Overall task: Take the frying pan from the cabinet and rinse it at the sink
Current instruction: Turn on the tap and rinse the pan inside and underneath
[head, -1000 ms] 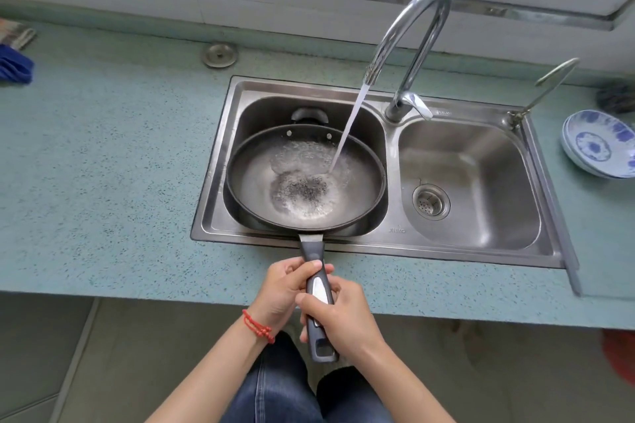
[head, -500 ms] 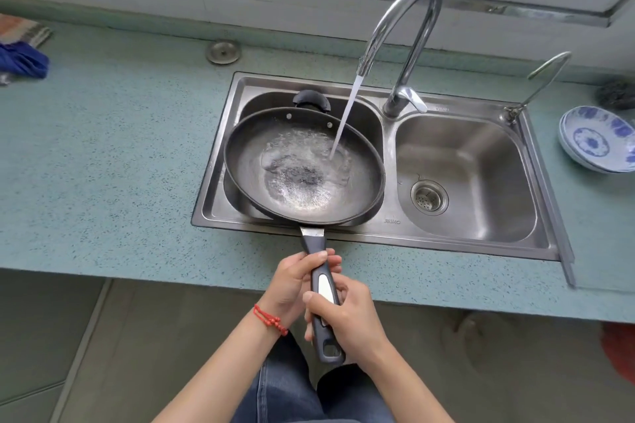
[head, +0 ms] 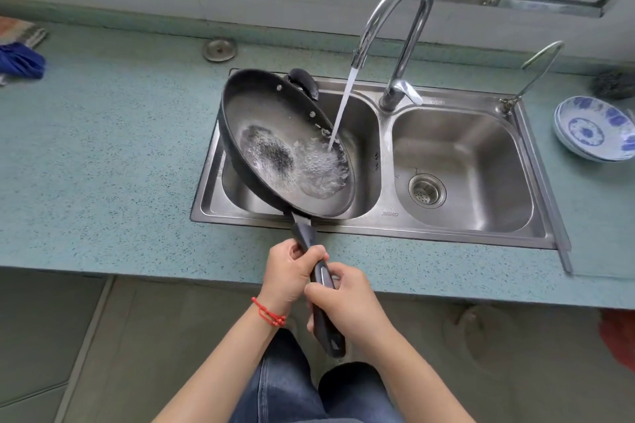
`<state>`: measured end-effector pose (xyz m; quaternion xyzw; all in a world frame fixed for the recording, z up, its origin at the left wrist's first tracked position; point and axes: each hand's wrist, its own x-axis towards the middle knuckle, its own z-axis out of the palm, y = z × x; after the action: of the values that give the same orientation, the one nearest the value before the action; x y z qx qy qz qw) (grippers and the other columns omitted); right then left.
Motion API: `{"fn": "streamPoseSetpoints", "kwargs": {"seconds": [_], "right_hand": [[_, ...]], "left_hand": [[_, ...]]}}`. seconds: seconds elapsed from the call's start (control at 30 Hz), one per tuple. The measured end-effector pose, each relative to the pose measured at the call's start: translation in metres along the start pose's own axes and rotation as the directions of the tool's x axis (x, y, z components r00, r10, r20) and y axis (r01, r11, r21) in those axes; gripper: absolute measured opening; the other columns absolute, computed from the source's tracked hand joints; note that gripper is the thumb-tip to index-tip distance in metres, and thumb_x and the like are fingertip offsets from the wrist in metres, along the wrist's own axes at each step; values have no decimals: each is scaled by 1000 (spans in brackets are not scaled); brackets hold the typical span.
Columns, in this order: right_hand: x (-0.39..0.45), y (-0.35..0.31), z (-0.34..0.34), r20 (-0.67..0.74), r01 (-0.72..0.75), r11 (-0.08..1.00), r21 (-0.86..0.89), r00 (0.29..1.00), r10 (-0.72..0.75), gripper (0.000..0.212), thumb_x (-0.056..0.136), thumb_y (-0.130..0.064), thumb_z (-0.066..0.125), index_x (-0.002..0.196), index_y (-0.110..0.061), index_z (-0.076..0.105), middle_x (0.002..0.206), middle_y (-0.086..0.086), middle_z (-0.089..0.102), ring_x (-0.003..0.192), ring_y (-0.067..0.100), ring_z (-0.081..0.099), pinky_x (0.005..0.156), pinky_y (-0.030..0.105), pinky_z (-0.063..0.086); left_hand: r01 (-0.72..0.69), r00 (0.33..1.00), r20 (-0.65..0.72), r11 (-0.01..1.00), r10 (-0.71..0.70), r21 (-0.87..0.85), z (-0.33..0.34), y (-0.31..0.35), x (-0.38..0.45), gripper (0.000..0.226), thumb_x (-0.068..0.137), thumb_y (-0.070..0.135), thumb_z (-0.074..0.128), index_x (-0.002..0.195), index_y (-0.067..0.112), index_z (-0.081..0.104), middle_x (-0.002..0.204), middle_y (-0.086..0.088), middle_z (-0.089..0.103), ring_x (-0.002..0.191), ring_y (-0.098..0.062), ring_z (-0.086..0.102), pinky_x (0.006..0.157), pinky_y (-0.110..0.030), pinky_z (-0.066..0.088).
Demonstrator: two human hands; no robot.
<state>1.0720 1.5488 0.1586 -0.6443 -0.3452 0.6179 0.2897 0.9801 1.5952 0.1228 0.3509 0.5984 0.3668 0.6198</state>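
A black frying pan (head: 275,134) hangs tilted over the left basin of the steel double sink (head: 457,233), its left rim raised and its right side low. Water from the curved tap (head: 395,21) falls into the low right part and foams there. My left hand (head: 292,271) grips the pan's dark handle near the pan. My right hand (head: 347,306) grips the same handle further back, near its end.
A blue-patterned bowl stack (head: 594,129) stands on the counter at the right. A blue cloth (head: 20,62) lies at the far left. A round metal cap (head: 220,49) sits behind the sink. A thin second spout (head: 536,65) rises at the sink's back right corner.
The pan went from lying flat in the left basin to lifted and tilted, left rim up. The water has pooled toward its right side. Both hands kept hold of the handle.
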Motion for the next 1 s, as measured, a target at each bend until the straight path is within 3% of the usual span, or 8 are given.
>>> {"fn": "streamPoseSetpoints", "kwargs": {"seconds": [0.07,0.13,0.33,0.47,0.6,0.7,0.9,1.0], "right_hand": [[0,1,5,-102,2,998,-68,995,-9,10,56,-23,52,61,-16,48,47,5,52,42,24,55,48,27,41],[-1,2,9,-133,29,999,-22,991,-32,14,57,-23,51,64,-11,49,46,9,48,35,17,48,42,24,35],[-4,9,12,-118,99,985,142,989,-83,11,60,-12,51,65,-3,48,47,12,46,28,12,40,36,18,31],[-5,11,5,-67,105,968,228,993,-92,7,63,-10,51,67,-4,48,34,7,46,24,12,38,33,17,31],[-6,7,-2,-10,119,942,314,992,-123,2,66,-7,51,67,-5,50,31,6,47,22,13,36,31,15,29],[-7,7,-5,24,116,932,342,991,-133,2,66,-6,51,67,-4,50,32,7,47,23,15,35,31,15,30],[-7,1,-19,115,111,957,268,983,-146,5,68,-7,52,66,-5,48,38,9,47,26,15,40,34,17,34],[-8,-5,-26,170,97,977,189,977,-130,4,68,-8,51,66,-5,50,38,10,49,28,17,42,36,18,37]], "left_hand": [[3,1000,-6,1000,-3,26,1,-2,0,22,61,22,69,62,2,59,60,-13,61,55,-17,55,60,-33,46],[0,1000,-12,1000,0,23,2,-2,2,16,74,6,65,60,5,58,50,0,63,47,-8,57,54,-26,49],[-12,1000,-12,1000,12,-13,0,-5,0,18,78,2,63,61,6,59,47,5,64,46,-3,58,51,-17,49],[57,998,32,978,-52,-200,3,-7,-4,11,78,6,64,68,6,58,53,2,65,52,-9,59,55,-21,51],[292,952,248,786,-182,-545,4,-9,-4,34,56,23,79,79,3,64,67,-5,71,63,-15,66,64,-27,56],[378,915,366,674,-169,-634,2,-7,-2,56,34,24,91,81,3,70,78,-9,74,70,-16,70,67,-26,58],[259,955,271,780,-119,-570,5,7,-7,7,70,6,58,74,2,61,59,-5,67,57,-13,64,59,-22,55],[161,981,176,847,-81,-506,7,10,-10,14,80,0,53,68,1,62,56,-4,66,55,-11,63,58,-22,54]]}}
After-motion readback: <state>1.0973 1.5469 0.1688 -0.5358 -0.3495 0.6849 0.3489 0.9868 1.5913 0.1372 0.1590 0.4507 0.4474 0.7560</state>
